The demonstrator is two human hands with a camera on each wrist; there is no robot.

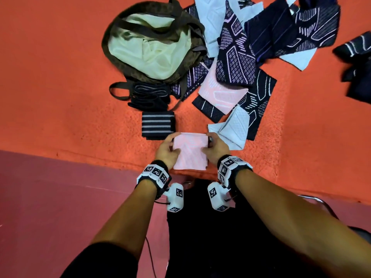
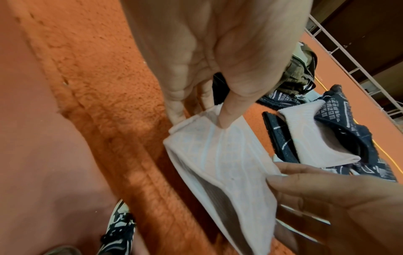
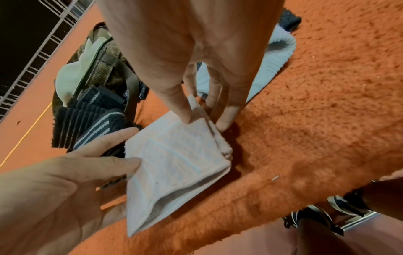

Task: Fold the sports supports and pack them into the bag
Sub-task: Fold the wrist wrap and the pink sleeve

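Left hand (image 1: pixel 167 151) and right hand (image 1: pixel 213 148) each pinch a side of the folded pink knee support (image 1: pixel 190 151) — keeping its layers squared for the open bag (image 1: pixel 152 45).

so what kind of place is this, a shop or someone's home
Probably a home, though not certain: the supports lie on an orange fleecy blanket that seems to cover a bed or low platform, a metal window grille is behind, and there are no shop fittings.

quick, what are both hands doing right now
Left hand: pinching the left edge of the pink support.
Right hand: pinching its right edge.
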